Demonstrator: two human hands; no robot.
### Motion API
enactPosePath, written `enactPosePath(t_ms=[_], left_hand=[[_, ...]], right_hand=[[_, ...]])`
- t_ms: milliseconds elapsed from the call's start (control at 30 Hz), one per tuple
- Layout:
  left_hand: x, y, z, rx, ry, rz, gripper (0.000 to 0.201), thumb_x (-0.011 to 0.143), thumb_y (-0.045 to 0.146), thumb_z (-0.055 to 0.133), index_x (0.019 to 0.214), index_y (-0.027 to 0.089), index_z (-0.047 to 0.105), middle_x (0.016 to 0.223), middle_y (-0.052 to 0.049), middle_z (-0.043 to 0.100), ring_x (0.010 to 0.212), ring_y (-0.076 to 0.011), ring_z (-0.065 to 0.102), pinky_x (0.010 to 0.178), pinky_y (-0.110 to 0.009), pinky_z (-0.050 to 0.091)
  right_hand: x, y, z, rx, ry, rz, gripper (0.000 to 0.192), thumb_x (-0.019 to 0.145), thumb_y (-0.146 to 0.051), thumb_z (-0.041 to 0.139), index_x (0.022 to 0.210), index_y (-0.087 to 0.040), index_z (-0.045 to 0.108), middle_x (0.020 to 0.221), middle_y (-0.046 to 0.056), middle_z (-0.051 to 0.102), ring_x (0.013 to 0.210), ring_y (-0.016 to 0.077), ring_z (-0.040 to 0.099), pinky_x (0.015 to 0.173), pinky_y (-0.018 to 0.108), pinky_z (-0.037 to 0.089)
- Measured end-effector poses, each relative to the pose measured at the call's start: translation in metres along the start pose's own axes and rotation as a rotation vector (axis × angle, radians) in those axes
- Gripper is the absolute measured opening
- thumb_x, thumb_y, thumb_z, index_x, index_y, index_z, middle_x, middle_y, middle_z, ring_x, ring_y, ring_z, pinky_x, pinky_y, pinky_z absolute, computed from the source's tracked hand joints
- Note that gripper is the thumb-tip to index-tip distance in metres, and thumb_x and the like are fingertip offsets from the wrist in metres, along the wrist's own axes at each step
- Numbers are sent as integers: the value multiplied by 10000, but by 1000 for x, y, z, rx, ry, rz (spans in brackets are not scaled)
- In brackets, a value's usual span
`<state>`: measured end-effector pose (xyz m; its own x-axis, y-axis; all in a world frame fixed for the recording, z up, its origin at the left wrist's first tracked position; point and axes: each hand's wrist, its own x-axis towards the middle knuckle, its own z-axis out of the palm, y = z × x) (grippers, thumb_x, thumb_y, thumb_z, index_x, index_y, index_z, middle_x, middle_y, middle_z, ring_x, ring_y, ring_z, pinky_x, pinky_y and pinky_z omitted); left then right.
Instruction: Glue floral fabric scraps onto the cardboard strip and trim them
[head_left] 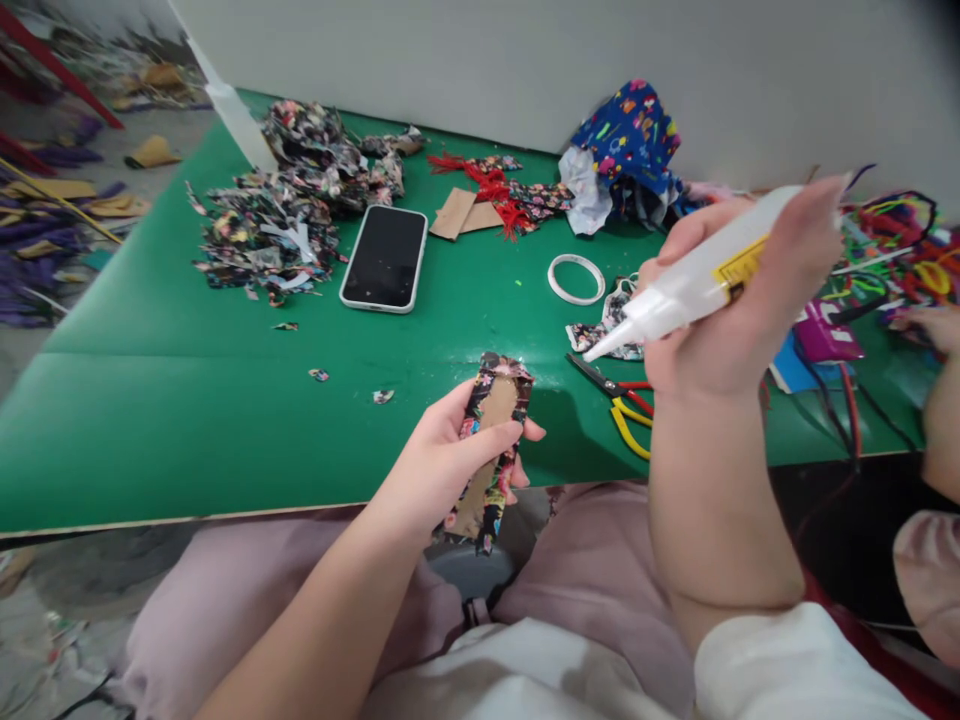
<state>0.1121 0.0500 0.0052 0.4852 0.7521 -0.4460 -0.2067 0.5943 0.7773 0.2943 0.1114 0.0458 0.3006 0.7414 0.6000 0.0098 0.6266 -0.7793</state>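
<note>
My left hand point(442, 450) grips a flat strip of cardboard edged with dark floral fabric point(491, 455), held at the table's front edge with its thumb across the bare brown middle. In my right hand point(720, 330) is a white squeeze bottle point(690, 275) with a yellow label. Its pointed nozzle tips down to the left, above the table and apart from the strip. Below the nozzle lie scissors point(619, 392) with red and yellow handles, partly behind my right arm. Beside them is a piece of floral fabric point(600, 338), partly hidden by the bottle and hand.
A phone point(385, 258) lies left of centre by a heap of fabric scraps point(277, 225). Another white bottle point(241, 128) stands behind. A white ring point(576, 279), cardboard pieces point(465, 214) and blue patterned cloth point(630, 140) sit farther back. Another person's arm point(943, 400) shows at right.
</note>
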Motion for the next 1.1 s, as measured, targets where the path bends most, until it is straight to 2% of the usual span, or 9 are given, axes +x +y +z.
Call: enactPosePath(t_ms=[100,167,267,400,600,767,967,1033,1100], left_hand=[[-1,1,0,3,29,31,270,752,231,647,974,178,503,833,-10,667,503,-79,580,430,-189,491],[-1,0,1,-7,67,69,288,745,237,647,988,182,502,817,-9,670,492,-78,572,421,-186,483],[-3,-1,3,-26,136,119,286,732,244,651,971,180,508,809,-11,671,473,-71,554,406,-180,471],[-5,2,2,-6,135,152,271,739,238,651,958,177,503,795,-4,663,480,-75,560,428,-192,485],[-9,4,-1,27,121,171,275,757,248,643,980,170,501,788,-3,658,487,-77,564,448,-199,495],[-11,0,0,11,100,229,284,767,249,637,1012,190,506,800,3,662,493,-84,576,453,-205,498],[-12,1,1,-2,97,245,275,746,255,663,971,176,527,789,-8,673,482,-89,579,452,-209,499],[-12,1,2,-7,98,233,264,727,261,682,926,161,541,776,-16,678,472,-88,574,447,-208,496],[-13,0,2,-13,95,228,260,717,268,693,905,153,556,766,-23,683,472,-87,572,446,-203,493]], right_hand=[[8,9,-13,59,88,342,378,780,-559,482,628,-218,539,444,-60,386,303,66,309,257,227,173],[9,18,-21,78,81,505,350,781,-572,470,742,-231,536,588,-38,539,407,76,464,320,205,325],[0,38,-22,14,-91,559,226,758,-422,564,905,-260,509,885,-19,647,729,113,630,605,249,519],[-25,67,-7,-126,-238,622,373,636,-277,690,954,-233,500,1014,25,648,929,160,624,818,327,515],[-45,83,8,-245,-269,636,414,613,-207,692,930,-209,425,991,42,620,850,170,656,827,355,512],[-48,89,3,-367,-405,532,555,670,-180,642,1165,-234,394,1037,44,597,920,179,650,896,380,487],[-46,67,-9,-524,-469,368,740,664,-218,700,1306,-248,333,1324,117,481,1245,229,458,1006,422,413],[-48,43,-12,-597,-354,272,672,684,-264,701,1282,-262,396,1324,113,484,1228,247,468,955,439,453],[-54,17,-12,-583,-58,194,410,789,-318,607,1182,-268,502,1087,81,621,991,206,605,775,372,536]])
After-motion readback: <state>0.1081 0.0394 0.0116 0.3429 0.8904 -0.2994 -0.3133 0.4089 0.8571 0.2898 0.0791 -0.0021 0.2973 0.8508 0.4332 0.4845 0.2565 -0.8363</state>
